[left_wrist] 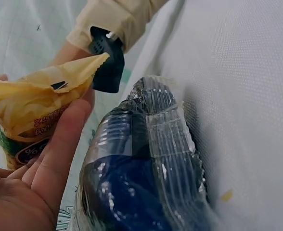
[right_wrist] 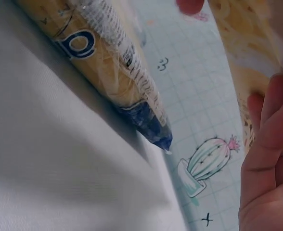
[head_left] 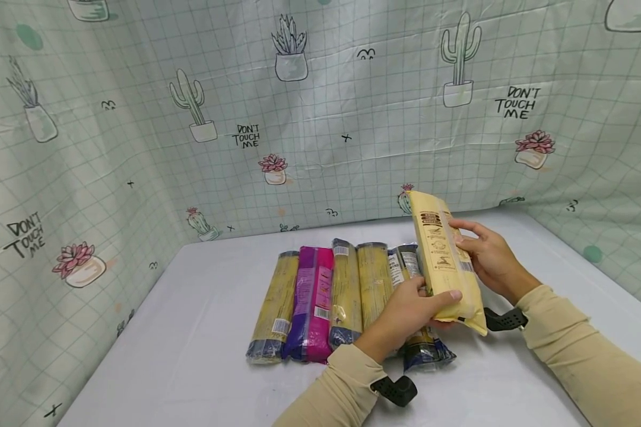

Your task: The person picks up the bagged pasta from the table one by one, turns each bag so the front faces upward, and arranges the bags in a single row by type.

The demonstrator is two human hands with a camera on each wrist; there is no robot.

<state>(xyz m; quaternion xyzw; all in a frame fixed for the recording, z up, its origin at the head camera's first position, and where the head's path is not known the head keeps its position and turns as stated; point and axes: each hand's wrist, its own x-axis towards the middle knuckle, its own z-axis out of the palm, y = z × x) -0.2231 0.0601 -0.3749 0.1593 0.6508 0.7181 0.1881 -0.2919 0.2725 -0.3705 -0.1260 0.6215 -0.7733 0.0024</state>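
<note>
A yellow pasta packet [head_left: 440,249] is held up at a tilt, its printed side with a lengthwise seam facing the head camera. My left hand [head_left: 403,311] grips its lower end, the thumb lying across the front and the other fingers mostly hidden behind. My right hand [head_left: 491,258] holds the right edge higher up. In the left wrist view the crimped end of the packet [left_wrist: 45,84] shows above my left fingers. Under my left forearm and hand lies a clear and dark blue spaghetti pack [head_left: 424,353], partly covered.
Left of it, a row of packs lies side by side on the white table [head_left: 192,332]: yellow spaghetti packs [head_left: 374,270] [head_left: 346,290] [head_left: 275,302] and a pink and purple pack [head_left: 310,302]. A cactus-print cloth [head_left: 320,107] hangs behind and along the sides.
</note>
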